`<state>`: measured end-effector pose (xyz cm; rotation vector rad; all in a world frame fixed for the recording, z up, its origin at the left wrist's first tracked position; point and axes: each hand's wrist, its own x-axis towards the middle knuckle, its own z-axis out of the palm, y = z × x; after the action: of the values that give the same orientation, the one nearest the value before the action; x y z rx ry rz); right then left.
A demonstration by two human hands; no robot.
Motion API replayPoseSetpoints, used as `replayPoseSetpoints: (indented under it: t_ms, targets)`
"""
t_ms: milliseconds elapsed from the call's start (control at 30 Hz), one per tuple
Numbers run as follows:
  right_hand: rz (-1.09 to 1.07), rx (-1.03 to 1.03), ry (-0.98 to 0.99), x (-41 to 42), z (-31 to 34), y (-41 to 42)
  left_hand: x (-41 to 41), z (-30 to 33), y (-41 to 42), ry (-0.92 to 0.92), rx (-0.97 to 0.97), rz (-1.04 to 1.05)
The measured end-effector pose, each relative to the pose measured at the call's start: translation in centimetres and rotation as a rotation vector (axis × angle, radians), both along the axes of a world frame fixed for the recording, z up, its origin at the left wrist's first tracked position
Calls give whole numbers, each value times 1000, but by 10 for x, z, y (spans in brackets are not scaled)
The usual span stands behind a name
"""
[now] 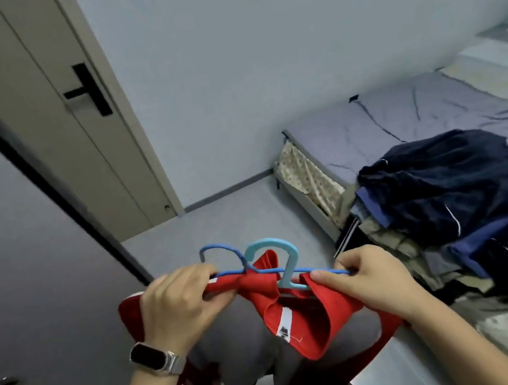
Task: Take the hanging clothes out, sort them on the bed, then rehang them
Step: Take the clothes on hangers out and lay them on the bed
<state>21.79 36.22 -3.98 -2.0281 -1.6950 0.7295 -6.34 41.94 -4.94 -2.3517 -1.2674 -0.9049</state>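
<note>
A red garment [303, 315] with a white label hangs between my hands, low in the middle of the view. It sits on a thin blue hanger [222, 251]; a pale turquoise hanger [285, 254] is hooked in beside it. My left hand [180, 302], with a watch on the wrist, grips the hanger's left end together with red cloth. My right hand [371, 277] pinches the hanger's right end and the garment's edge. A pile of dark blue and beige clothes [449, 203] lies on the bed [401, 114] at the right.
A closed beige door [67, 129] with a black handle stands at the upper left. A white panel with a dark edge [17, 232] fills the left side. Grey floor [228, 227] lies between the door and the bed frame.
</note>
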Motion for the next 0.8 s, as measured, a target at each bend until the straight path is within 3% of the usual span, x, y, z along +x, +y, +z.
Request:
replayPoseSetpoints:
  t_ms: [200, 467, 800]
  targets:
    - [-296, 108, -79, 127, -6, 3, 131, 6, 53, 44, 124, -125]
    - [-610, 75, -138, 255, 6, 30, 257, 9, 131, -77, -81, -338]
    - [-960, 181, -92, 392, 3, 94, 425, 19, 274, -139, -320, -440]
